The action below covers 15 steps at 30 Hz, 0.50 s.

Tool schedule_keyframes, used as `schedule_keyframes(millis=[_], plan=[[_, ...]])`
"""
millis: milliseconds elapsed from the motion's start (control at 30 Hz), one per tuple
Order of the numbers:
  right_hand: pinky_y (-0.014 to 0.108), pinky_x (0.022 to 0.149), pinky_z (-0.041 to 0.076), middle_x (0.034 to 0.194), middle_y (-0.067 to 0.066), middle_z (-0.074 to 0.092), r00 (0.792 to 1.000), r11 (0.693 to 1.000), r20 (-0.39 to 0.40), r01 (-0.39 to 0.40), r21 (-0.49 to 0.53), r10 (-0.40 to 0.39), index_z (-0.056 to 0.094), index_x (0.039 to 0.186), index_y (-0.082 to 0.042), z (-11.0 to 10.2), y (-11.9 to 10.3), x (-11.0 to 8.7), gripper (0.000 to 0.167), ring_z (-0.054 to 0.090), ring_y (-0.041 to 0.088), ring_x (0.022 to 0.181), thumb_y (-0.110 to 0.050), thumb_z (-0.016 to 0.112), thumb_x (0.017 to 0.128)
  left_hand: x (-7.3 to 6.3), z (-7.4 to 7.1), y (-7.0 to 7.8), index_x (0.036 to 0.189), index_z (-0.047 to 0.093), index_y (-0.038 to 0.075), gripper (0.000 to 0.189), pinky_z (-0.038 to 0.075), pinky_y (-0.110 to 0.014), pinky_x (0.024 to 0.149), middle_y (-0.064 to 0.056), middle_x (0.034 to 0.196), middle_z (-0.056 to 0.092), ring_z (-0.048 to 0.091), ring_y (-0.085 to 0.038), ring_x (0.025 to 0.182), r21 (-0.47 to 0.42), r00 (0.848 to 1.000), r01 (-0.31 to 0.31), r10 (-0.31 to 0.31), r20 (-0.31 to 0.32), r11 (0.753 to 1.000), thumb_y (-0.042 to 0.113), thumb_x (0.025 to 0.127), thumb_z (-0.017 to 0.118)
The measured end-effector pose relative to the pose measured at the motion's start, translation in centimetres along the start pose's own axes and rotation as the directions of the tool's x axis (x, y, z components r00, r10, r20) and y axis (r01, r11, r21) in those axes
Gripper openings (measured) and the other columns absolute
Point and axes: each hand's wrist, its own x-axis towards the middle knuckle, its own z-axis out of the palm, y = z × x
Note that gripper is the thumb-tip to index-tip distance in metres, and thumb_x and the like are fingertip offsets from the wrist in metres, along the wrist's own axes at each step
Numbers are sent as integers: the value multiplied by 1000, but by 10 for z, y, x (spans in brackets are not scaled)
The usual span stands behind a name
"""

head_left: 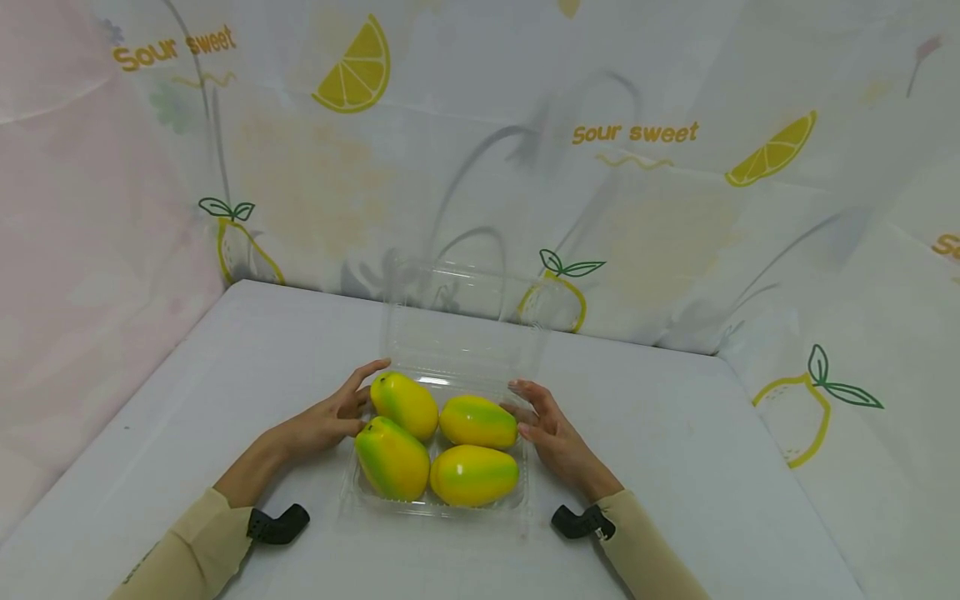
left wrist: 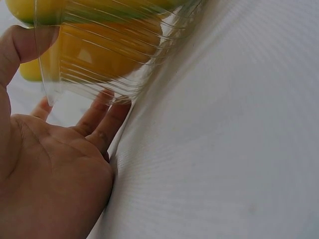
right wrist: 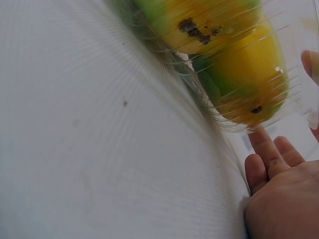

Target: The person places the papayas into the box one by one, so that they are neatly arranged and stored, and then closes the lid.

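A clear plastic clamshell box (head_left: 435, 509) sits on the white table with its lid (head_left: 465, 333) raised at the back. Inside lie several glossy yellow-and-green fruits, papaya-shaped, among them one at front left (head_left: 393, 462) and one at front right (head_left: 475, 476). My left hand (head_left: 327, 423) holds the box's left side; in the left wrist view its thumb (left wrist: 37, 42) crosses the rim and other fingers touch the ribbed wall from below. On the opposite side, my right hand (head_left: 551, 429) holds the box, one fingertip against the wall's lower edge and the thumb (right wrist: 311, 64) by the rim.
The white tabletop (head_left: 660, 433) extends around the box on both sides. Behind it hangs a white cloth (head_left: 450, 125) printed with lemons and lettering, which also covers the left and right sides. A black wrist mount (head_left: 279, 525) is strapped on each forearm.
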Motion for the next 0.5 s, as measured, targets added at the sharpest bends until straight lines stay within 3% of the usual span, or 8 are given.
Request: schedule_keyframes(millis=[500], plan=[[21,112,36,157,19,8,1000,1000,-18,-4,10,4,12,151,-12,1,0,0,61,40,13,139,-5,47,101,0,1,2,156,-7,26,92,7,-75,110,-24,162,9,6,-49,147,-4,1000,0,0,-3,1000,3,89,51]])
